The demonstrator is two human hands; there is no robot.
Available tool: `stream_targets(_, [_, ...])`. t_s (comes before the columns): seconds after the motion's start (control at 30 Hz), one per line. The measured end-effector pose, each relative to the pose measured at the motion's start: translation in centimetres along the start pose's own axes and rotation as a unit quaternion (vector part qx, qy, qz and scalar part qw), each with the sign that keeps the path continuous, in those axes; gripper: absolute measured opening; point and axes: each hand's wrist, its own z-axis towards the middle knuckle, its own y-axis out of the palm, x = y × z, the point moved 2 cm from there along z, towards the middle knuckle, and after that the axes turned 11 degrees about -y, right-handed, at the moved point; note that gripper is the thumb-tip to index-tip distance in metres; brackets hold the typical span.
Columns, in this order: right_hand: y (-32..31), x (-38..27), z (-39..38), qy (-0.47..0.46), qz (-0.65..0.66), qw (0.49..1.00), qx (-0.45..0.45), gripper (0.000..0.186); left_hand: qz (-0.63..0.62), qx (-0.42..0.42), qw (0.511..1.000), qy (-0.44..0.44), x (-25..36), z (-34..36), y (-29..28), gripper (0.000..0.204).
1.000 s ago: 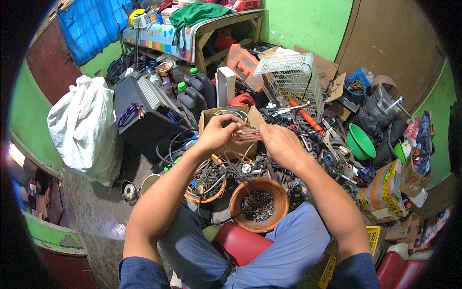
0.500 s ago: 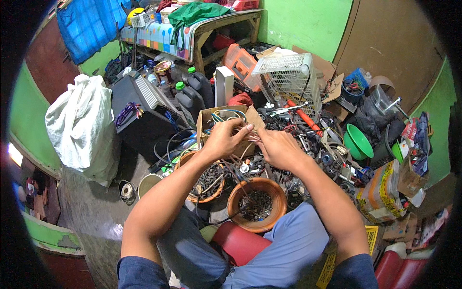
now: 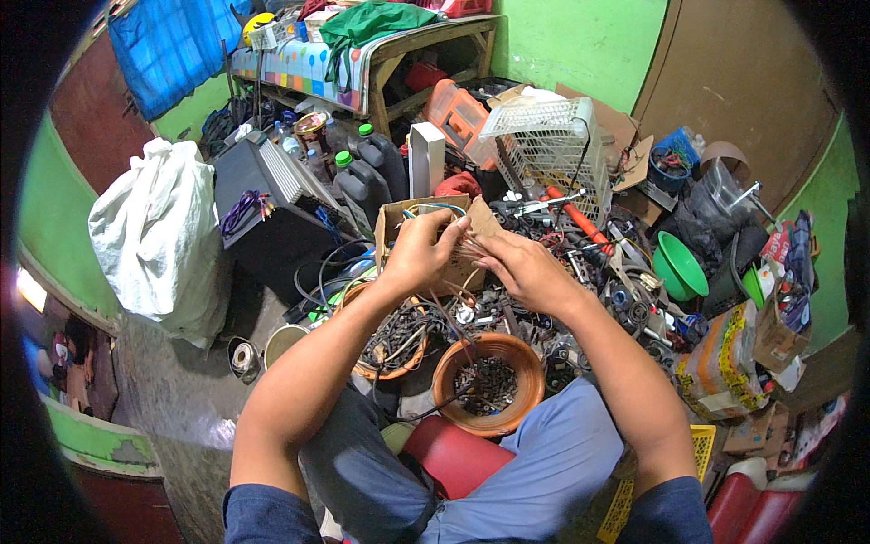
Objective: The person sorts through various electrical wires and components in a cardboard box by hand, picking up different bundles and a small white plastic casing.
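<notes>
My left hand [image 3: 424, 248] is closed on a bundle of thin wires [image 3: 463, 247], thumb pressed along it. From the other side my right hand [image 3: 527, 270] grips the same bundle, fingers bent together. Both hands meet over the front of an open cardboard box [image 3: 391, 216] with blue, yellow and pale wires inside. Loose brownish wire ends hang below my hands. They trail toward an orange-brown pot [image 3: 538, 385] holding small metal parts, and a second pot of tangled dark cables [image 3: 394, 343] beside it. My fingers hide much of the bundle.
Tools and metal parts [image 3: 580, 263] crowd the floor to the right, near a white wire basket [image 3: 557, 145] and a green bowl [image 3: 678, 265]. Dark jugs [image 3: 364, 186], a black case [image 3: 272, 227] and a white sack [image 3: 163, 245] stand left. A red seat [image 3: 453, 455] is under me.
My right hand's fingers have shifted on the wires and are now more stretched across them. My left hand stays in nearly the same place, and the view has moved slightly.
</notes>
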Motion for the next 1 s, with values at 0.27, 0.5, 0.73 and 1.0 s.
stream_targets(0.27, [0.2, 0.0, -0.2, -0.012, -0.101, 0.991, -0.088, 0.026, 0.030, -0.030, 0.997, -0.063, 0.4, -0.2, 0.3, 0.030])
stream_targets(0.5, [0.0, -1.7, 0.8, -0.040, -0.327, 0.932, -0.151, 0.031, 0.010, -0.027, 0.994, -0.101, -1.0, -0.3, 0.5, 0.032])
stream_targets(0.73, [0.4, -1.5, 0.5, 0.026, -0.218, 0.971, -0.095, 0.018, 0.005, -0.060, 0.993, -0.099, -0.6, -0.3, 0.5, 0.035])
stream_targets(1.0, [-1.6, 3.7, -1.6, 0.194, -0.008, 0.978, 0.072, 0.014, -0.040, -0.091, 0.989, -0.110, -1.0, 0.2, -0.4, 0.038])
